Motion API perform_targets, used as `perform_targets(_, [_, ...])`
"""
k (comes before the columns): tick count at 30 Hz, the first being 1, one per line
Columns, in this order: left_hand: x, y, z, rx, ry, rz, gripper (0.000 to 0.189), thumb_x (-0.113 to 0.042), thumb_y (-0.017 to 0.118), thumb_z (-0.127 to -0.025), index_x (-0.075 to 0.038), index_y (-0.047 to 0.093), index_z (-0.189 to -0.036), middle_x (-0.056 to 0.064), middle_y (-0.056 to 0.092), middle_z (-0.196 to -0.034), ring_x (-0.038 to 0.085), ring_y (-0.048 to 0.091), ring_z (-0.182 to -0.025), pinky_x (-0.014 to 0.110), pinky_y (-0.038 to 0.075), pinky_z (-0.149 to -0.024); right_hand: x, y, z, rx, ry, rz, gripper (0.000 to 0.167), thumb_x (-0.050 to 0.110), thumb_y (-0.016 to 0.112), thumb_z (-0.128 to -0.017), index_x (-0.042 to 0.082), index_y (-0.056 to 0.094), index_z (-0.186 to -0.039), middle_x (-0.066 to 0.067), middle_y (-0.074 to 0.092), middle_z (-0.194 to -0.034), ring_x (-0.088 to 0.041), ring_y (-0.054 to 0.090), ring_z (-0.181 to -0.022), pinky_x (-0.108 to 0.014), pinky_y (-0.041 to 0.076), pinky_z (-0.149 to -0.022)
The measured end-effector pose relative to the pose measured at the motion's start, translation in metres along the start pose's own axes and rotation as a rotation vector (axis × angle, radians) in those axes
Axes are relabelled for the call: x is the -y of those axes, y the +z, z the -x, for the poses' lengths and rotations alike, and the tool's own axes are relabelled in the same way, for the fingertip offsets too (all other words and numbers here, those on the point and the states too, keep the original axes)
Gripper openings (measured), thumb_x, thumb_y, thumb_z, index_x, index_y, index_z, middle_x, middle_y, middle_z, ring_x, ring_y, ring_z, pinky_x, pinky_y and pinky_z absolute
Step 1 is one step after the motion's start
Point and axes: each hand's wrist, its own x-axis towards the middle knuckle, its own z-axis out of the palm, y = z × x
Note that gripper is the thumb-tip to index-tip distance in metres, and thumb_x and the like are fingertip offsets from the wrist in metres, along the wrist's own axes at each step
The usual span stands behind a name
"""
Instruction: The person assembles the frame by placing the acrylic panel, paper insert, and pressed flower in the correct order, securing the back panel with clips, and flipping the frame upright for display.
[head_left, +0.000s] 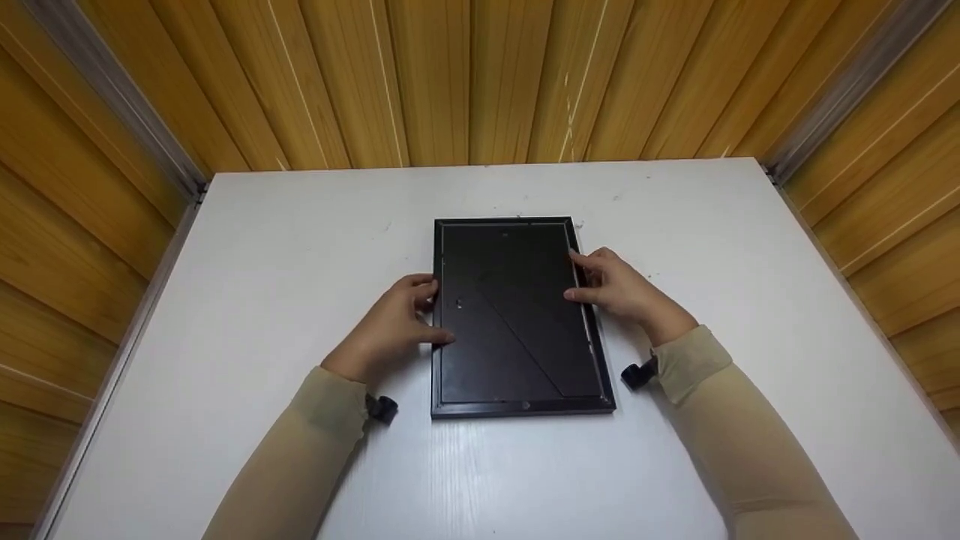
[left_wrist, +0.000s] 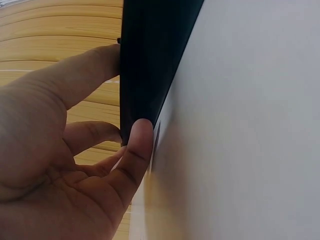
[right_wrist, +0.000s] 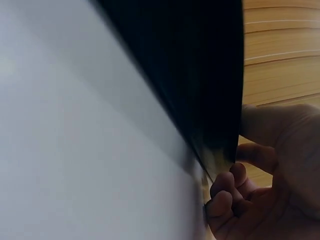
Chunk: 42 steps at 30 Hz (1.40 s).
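Observation:
A black picture frame (head_left: 495,352) lies at the middle of the table with its backing face up. A thin diagonal line marks off the stand flap (head_left: 551,315) on its back, which looks folded flat. My left hand (head_left: 394,326) grips the left edge, thumb over the backing and fingers against the side. On the opposite edge, my right hand (head_left: 626,289) holds the frame with its thumb on top, a little farther up. In the left wrist view, a fingertip (left_wrist: 142,132) presses the dark side of the frame. Several right fingers (right_wrist: 222,202) curl at the frame's lower side, close to the tabletop.
The white table (head_left: 300,232) spreads out around the frame, with a few small specks near its far part. Wood-patterned walls (head_left: 435,82) with metal corner posts (head_left: 127,90) enclose the back and both sides. A small black device (head_left: 384,409) sits at each wrist.

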Motion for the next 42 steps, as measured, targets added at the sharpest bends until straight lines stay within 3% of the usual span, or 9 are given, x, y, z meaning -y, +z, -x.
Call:
perform_targets(6, [0.001,0.000,-0.001,0.001,0.005,-0.009,0.098,-0.020,0.099,-0.088,0.002,0.048,-0.168,0.014,0.039,-0.181,0.038,0.062,-0.148,0.054,0.055,-0.125,0.007,-0.010,-0.001,0.085,0.002,0.128,0.085,0.030,0.083,-0.105,0.005,0.038,-0.173,-0.024,0.054,-0.136,-0.030,0.051,-0.111,-0.040,0.044,-0.096])
perform_targets(13, [0.001,0.001,-0.002,0.011,-0.011,-0.018,0.097,-0.022,0.099,-0.089,-0.003,0.049,-0.169,0.012,0.039,-0.181,0.037,0.061,-0.150,0.053,0.054,-0.126,0.016,-0.022,-0.004,0.153,-0.020,0.386,0.086,0.045,0.080,-0.106,0.010,0.040,-0.173,-0.022,0.059,-0.128,-0.029,0.055,-0.103,-0.045,0.048,-0.091])
perform_targets(21, [-0.001,0.002,-0.004,0.014,0.000,-0.026,0.097,-0.022,0.099,-0.089,-0.001,0.049,-0.169,0.014,0.040,-0.180,0.038,0.061,-0.149,0.054,0.054,-0.126,0.032,-0.031,-0.008,0.216,-0.021,0.546,0.085,0.047,0.081,-0.105,0.006,0.046,-0.170,-0.019,0.063,-0.123,-0.027,0.054,-0.096,-0.045,0.049,-0.089])
perform_targets(31, [-0.005,0.000,-0.003,0.017,0.005,-0.023,0.096,-0.021,0.099,-0.089,-0.001,0.050,-0.168,0.016,0.039,-0.180,0.039,0.060,-0.150,0.055,0.053,-0.127,0.038,-0.034,-0.009,0.240,-0.012,0.543,0.084,0.043,0.083,-0.104,0.002,0.048,-0.168,-0.016,0.063,-0.112,-0.026,0.051,-0.090,-0.042,0.046,-0.084])
perform_targets(35, [-0.005,0.000,-0.002,0.019,-0.006,-0.022,0.098,-0.022,0.099,-0.088,0.000,0.048,-0.169,0.016,0.038,-0.181,0.039,0.059,-0.152,0.055,0.053,-0.127,0.035,-0.028,-0.004,0.204,0.023,0.504,0.084,0.041,0.081,-0.105,0.006,0.043,-0.171,-0.027,0.066,-0.128,-0.031,0.058,-0.101,-0.049,0.053,-0.095])
perform_targets(38, [-0.004,0.000,-0.002,0.011,-0.004,-0.019,0.097,-0.022,0.099,-0.089,0.002,0.048,-0.168,0.016,0.038,-0.181,0.039,0.061,-0.151,0.055,0.054,-0.127,0.031,-0.020,0.001,0.155,0.069,0.411,0.085,0.041,0.078,-0.107,0.010,0.038,-0.175,-0.031,0.065,-0.137,-0.035,0.060,-0.110,-0.055,0.054,-0.103])
perform_targets(40, [-0.002,0.000,-0.002,0.006,-0.008,-0.003,0.096,-0.020,0.099,-0.089,0.002,0.048,-0.168,0.015,0.038,-0.182,0.039,0.062,-0.149,0.054,0.055,-0.126,0.027,-0.014,0.005,0.108,0.095,0.343,0.087,0.042,0.078,-0.108,0.011,0.035,-0.177,-0.027,0.068,-0.129,-0.032,0.062,-0.106,-0.053,0.055,-0.101])
perform_targets(42, [-0.001,0.001,-0.001,0.006,-0.011,0.014,0.096,-0.018,0.099,-0.088,0.001,0.049,-0.168,0.015,0.038,-0.181,0.037,0.065,-0.146,0.053,0.056,-0.124,0.023,-0.009,0.010,0.060,0.110,0.288,0.087,0.042,0.079,-0.107,0.010,0.036,-0.177,-0.018,0.069,-0.113,-0.027,0.060,-0.093,-0.046,0.054,-0.090])
